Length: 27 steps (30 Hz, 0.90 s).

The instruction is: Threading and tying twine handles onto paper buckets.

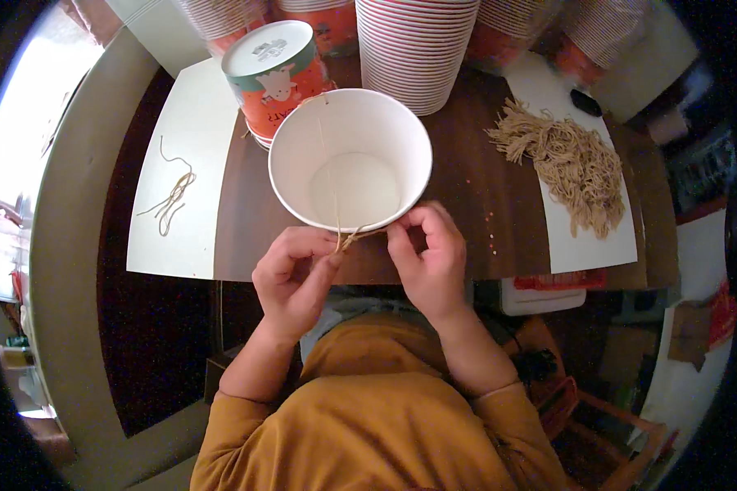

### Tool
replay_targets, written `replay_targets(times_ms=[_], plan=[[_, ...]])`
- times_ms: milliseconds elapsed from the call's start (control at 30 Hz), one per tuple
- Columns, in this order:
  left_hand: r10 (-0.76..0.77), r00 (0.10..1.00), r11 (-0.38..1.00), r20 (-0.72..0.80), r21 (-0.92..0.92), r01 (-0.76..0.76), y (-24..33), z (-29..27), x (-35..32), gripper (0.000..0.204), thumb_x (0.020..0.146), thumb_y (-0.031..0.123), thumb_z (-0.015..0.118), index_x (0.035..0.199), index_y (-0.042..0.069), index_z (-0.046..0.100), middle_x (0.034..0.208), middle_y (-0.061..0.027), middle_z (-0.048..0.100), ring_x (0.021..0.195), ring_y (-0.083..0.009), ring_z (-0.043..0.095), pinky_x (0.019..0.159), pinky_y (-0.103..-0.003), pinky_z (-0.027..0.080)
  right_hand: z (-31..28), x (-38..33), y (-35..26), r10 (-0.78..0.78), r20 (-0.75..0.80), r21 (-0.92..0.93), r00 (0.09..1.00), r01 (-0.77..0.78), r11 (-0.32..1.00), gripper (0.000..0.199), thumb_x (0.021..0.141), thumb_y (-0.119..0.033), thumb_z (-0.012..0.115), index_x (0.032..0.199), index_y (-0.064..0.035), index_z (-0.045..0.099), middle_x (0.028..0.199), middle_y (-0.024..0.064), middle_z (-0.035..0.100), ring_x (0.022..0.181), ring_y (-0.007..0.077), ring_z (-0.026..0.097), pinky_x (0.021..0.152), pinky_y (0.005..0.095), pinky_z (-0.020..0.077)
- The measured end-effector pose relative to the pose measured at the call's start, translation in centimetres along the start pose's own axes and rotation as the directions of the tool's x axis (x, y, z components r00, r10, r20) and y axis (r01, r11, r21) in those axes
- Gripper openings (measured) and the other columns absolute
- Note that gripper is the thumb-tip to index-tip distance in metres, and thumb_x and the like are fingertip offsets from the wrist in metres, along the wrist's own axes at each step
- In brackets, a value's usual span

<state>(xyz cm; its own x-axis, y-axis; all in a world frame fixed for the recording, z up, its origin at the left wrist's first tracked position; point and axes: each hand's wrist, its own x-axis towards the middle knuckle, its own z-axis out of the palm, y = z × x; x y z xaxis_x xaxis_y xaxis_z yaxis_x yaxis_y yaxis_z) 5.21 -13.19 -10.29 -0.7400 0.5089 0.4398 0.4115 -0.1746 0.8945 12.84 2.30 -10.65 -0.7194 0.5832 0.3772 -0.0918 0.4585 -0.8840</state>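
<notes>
A white paper bucket stands open on the dark wooden table right in front of me. A thin tan string runs across its inside from the far rim to the near rim. My left hand pinches the string's end at the near rim. My right hand pinches the string beside it, also touching the bucket's near rim. Both hands meet at the same spot on the rim.
A pile of tan strings lies on a white sheet at the right. A few loose strings lie on a white sheet at the left. Stacks of paper buckets and a lidded red bucket stand behind.
</notes>
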Motion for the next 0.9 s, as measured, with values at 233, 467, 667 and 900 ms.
replay_targets(times_ms=[233,467,667,900], plan=[[-0.024,1.000,0.997,0.007,-0.075,0.025,-0.3,0.1,0.2,0.006,0.084,-0.006,0.057,0.090,-0.003,0.057,0.092,-0.0124,0.059,0.085,-0.0225,0.063,0.075,-0.031,0.052,-0.8,-0.4,-0.3,-0.454,-0.078,-0.322,0.888,0.409,0.854,0.020,0.073,-0.010,0.070,0.088,-0.0098,0.057,0.086,0.0051,0.057,0.076,0.0233,0.056,0.070,0.0384,0.0402],[-0.029,0.999,0.993,0.038,-0.109,0.033,0.4,0.1,0.6,0.007,0.082,-0.006,0.062,0.088,-0.003,0.059,0.093,-0.0090,0.060,0.085,-0.0134,0.057,0.075,-0.024,0.046,0.1,0.4,0.0,-0.626,0.062,-0.335,0.777,0.607,0.721,0.029,0.070,-0.014,0.072,0.096,-0.0125,0.059,0.089,0.0014,0.054,0.073,0.0206,0.053,0.069,0.0375,0.0385],[-0.064,0.994,0.981,0.090,-0.180,0.079,1.0,-0.2,0.9,0.007,0.085,-0.002,0.061,0.091,-0.002,0.059,0.094,-0.0079,0.060,0.086,-0.0128,0.056,0.077,-0.024,0.045,-0.1,0.4,-0.1,-0.665,0.049,-0.288,0.745,0.648,0.705,0.016,0.073,-0.011,0.066,0.088,-0.0102,0.062,0.086,0.0014,0.054,0.071,0.0192,0.051,0.068,0.0366,0.0377],[-0.184,0.974,0.888,0.129,-0.404,0.221,0.8,-0.2,1.0,0.008,0.085,0.001,0.062,0.092,-0.001,0.059,0.094,-0.0073,0.060,0.090,-0.0141,0.057,0.081,-0.026,0.045,-0.3,0.2,0.2,-0.666,0.076,-0.294,0.742,0.655,0.697,0.012,0.074,-0.009,0.063,0.086,-0.0079,0.063,0.085,0.0020,0.054,0.070,0.0199,0.051,0.067,0.0373,0.0375]])
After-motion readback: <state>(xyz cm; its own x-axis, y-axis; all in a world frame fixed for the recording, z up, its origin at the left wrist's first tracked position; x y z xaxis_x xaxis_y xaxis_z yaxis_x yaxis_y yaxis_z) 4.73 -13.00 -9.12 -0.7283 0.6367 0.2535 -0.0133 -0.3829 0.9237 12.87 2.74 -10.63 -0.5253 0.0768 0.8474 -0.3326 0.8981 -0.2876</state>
